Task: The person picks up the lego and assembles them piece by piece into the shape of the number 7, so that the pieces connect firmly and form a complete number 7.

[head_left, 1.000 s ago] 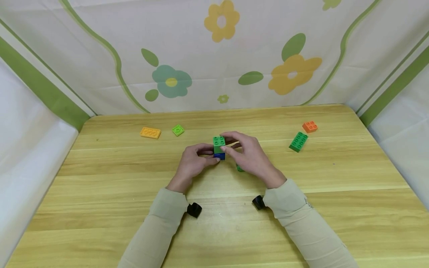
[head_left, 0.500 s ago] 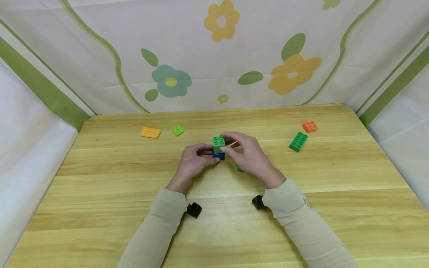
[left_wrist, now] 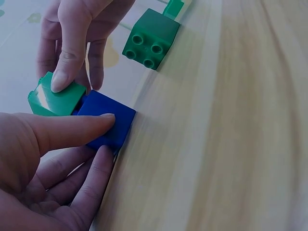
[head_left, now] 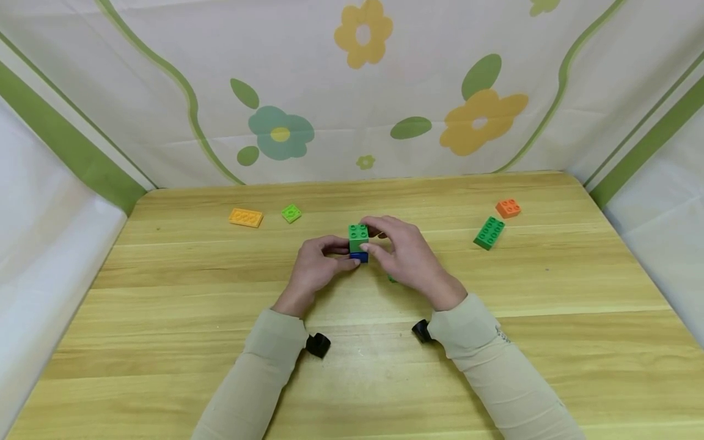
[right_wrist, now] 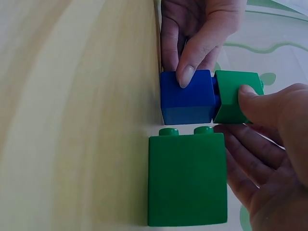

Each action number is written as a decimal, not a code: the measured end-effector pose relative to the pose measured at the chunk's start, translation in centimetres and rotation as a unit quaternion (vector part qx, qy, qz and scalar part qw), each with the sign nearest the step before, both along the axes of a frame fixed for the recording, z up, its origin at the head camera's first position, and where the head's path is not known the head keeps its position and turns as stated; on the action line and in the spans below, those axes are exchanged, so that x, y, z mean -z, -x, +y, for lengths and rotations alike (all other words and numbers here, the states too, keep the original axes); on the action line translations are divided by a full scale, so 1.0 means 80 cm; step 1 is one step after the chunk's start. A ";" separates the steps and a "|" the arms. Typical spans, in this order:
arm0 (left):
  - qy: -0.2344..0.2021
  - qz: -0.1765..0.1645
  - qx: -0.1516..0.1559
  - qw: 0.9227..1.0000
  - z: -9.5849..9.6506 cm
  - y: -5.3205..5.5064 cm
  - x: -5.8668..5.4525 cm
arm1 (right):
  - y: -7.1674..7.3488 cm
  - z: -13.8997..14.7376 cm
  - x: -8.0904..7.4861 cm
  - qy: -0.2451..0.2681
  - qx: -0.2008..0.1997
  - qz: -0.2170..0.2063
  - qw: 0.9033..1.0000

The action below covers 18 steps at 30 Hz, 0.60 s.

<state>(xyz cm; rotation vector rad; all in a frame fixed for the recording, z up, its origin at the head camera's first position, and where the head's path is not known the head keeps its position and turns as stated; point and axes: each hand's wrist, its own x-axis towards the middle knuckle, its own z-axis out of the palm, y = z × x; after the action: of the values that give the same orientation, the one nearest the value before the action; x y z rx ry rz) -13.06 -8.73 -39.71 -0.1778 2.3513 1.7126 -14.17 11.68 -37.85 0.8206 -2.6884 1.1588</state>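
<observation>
A blue building brick point(head_left: 361, 257) stands on the table with a small green brick point(head_left: 358, 239) on top of it. Thumb and fingers of my left hand point(head_left: 316, 266) grip the blue brick from the left. My right hand point(head_left: 409, 253) pinches the green brick, its thumb on the near face. In the right wrist view a narrow gap shows between the two bricks, with part of a blue stud in it. Another green brick point(right_wrist: 187, 180) lies on its side, studs facing the stack; in the head view my right hand hides most of it.
Toward the back left lie an orange-yellow flat brick point(head_left: 245, 217) and a small lime flat brick point(head_left: 291, 213). A long green brick point(head_left: 489, 233) and an orange brick point(head_left: 508, 208) lie at the back right. A patterned curtain point(head_left: 330, 91) rises behind the table.
Both hands keep their hold on the stacked bricks. My right hand has shifted very slightly left, and less of the loose green brick shows past it.
</observation>
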 end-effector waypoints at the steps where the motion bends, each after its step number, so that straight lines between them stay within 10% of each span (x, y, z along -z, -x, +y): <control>1: 0.001 0.000 0.000 1.000 0.000 0.000 -0.001 | 0.000 0.000 0.000 -0.003 0.000 0.004 1.000; 18: -0.001 -0.001 -0.002 1.000 0.001 -0.001 -0.002 | -0.002 -0.002 -0.004 -0.047 -0.004 0.033 0.998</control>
<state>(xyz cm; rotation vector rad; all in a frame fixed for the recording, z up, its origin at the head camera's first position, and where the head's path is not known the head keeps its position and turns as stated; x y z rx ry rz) -12.94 -8.64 -39.52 -0.1837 2.3486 1.7146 -14.02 11.56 -37.57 0.8690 -2.7050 0.9947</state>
